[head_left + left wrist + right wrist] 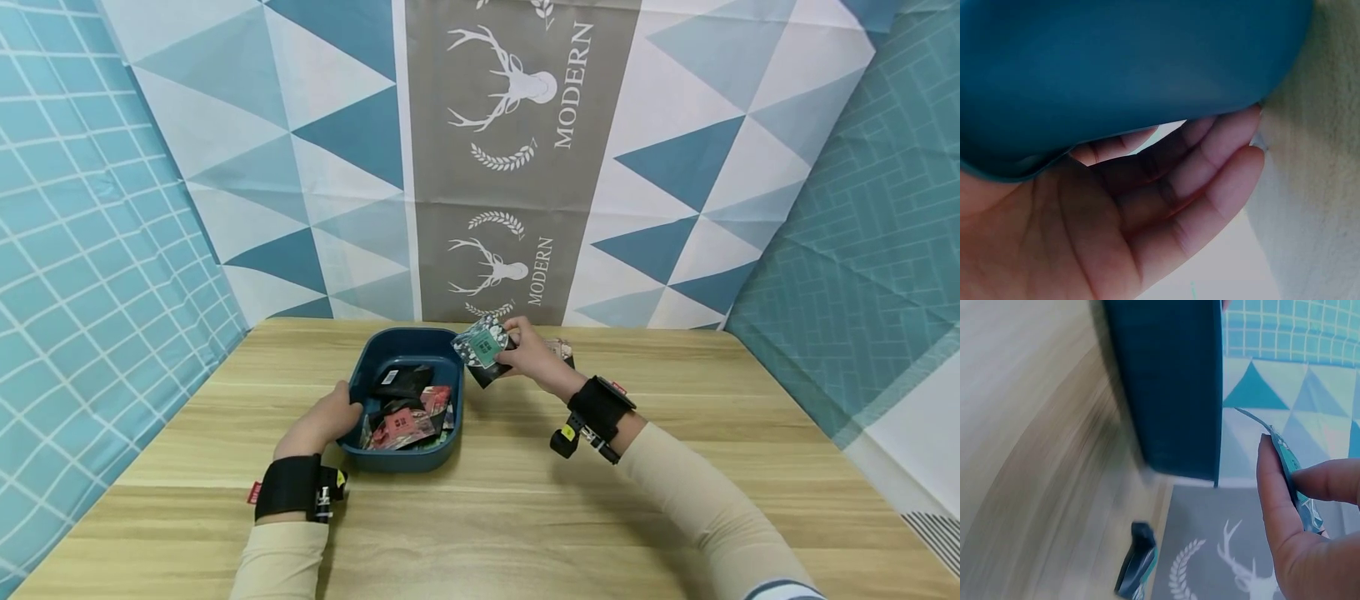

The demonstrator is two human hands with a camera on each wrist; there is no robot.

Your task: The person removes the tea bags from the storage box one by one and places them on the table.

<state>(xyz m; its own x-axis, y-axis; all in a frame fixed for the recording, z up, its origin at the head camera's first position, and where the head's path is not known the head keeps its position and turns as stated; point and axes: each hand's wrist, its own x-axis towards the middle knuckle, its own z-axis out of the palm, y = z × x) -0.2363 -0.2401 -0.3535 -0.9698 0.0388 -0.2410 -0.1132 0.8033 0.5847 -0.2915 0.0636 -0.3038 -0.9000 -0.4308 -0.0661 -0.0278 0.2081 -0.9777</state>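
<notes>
The left hand (318, 423) grips the left rim of a blue box (412, 461), its fingers curled against the outer wall. Inside lie a black packet (402, 381) toward the back and red-labelled packets (402, 423) nearer the front. The right hand (534, 357) pinches a green-labelled packet (483, 343), held off the surface (465, 533), just right of the box's right rim, so the opening lies to its left; 1 corner points at the rim, but its long axis I cannot tell. Of the 2, the right hand is nearer a further packet (564, 350), partly hidden behind it. Around the wood-grain surface hang gridded blue cloth (97, 208), then a deer-print backdrop (487, 179), then teal herringbone cloth (870, 250)
</notes>
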